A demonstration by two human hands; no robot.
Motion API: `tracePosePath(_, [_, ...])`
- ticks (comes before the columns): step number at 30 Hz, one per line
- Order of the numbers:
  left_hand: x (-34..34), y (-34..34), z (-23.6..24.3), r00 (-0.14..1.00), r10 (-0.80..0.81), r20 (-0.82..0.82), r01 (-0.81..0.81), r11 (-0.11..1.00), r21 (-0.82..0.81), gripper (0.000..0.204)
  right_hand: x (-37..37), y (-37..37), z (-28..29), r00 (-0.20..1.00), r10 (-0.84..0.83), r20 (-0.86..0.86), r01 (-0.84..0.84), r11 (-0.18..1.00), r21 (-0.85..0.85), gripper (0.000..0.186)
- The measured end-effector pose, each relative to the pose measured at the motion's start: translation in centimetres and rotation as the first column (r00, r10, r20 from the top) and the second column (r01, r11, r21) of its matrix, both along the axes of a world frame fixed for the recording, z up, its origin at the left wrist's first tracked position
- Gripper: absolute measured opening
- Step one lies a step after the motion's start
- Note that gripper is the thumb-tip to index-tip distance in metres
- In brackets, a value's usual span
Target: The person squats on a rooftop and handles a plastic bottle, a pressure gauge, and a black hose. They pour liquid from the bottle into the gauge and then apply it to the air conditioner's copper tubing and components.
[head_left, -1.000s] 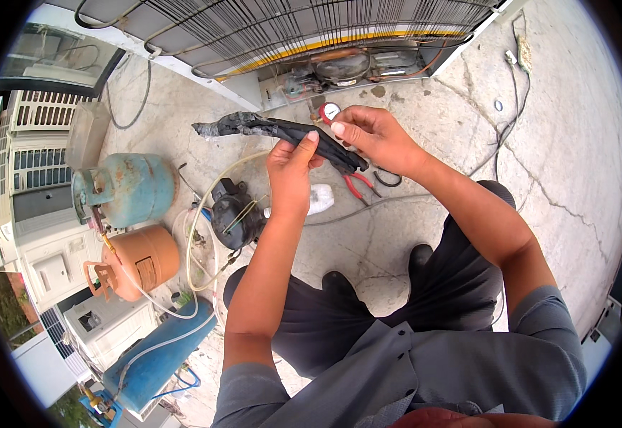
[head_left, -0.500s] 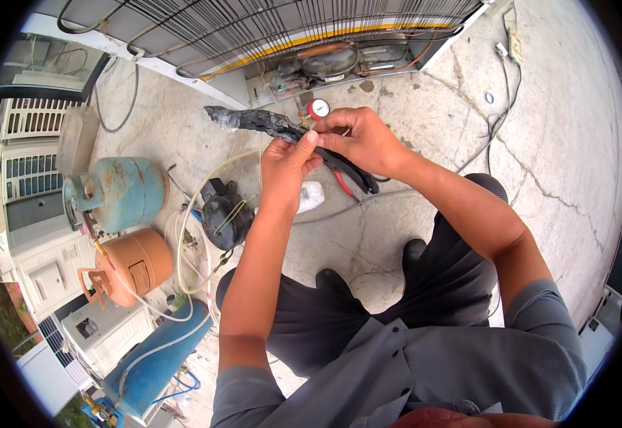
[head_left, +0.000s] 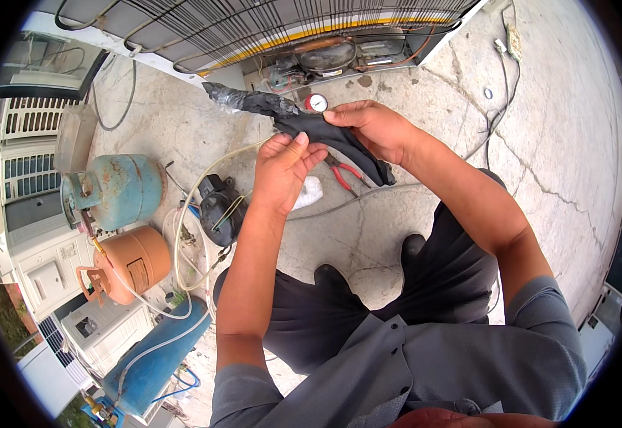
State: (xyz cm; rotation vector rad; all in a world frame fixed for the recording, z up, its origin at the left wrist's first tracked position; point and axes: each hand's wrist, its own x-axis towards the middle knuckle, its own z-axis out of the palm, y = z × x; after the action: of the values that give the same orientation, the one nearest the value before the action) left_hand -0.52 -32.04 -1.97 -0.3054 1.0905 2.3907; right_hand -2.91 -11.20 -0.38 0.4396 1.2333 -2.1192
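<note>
Both of my hands hold a long, floppy black sleeve [head_left: 339, 137], whose material I cannot make out for certain. Its far left end is crumpled and greyish, and the right end hangs down over the floor. My left hand [head_left: 282, 171] pinches the lower edge between thumb and fingers. A little farther right, my right hand [head_left: 375, 127] grips the upper edge, its fingers partly behind the black sleeve. Just beyond the sleeve sits a round pressure gauge [head_left: 316, 103] with a red rim. Red-handled pliers [head_left: 341, 178] lie on the concrete beneath it, partly covered.
A refrigerator's back with a wire condenser [head_left: 282, 36] and compressor [head_left: 325, 63] stands ahead. At left are a green gas cylinder [head_left: 127, 191], an orange one [head_left: 134, 264], a blue tank [head_left: 157, 353], a loose black compressor [head_left: 220, 210] and a pale hose [head_left: 195, 192]. Cables [head_left: 500, 118] run at right.
My right hand has moved slightly right, away from the left one. Between them the black sleeve now spreads wider and flatter, and more of the pliers shows.
</note>
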Motion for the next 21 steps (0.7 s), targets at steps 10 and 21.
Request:
tracePosePath(10, [-0.1,0.2,0.8,0.999,0.005,-0.036,-0.011,0.987,-0.162,0.008,-0.3,0.0,-0.8,0.994,0.097,0.04,-0.101,0.988,0.114,0.032])
tracePosePath(21, [-0.4,0.5,0.1,0.998,0.046,-0.048,-0.056,0.966,-0.253,0.009,-0.5,0.1,-0.6,0.991,0.122,0.054,-0.13,0.974,0.188,0.032])
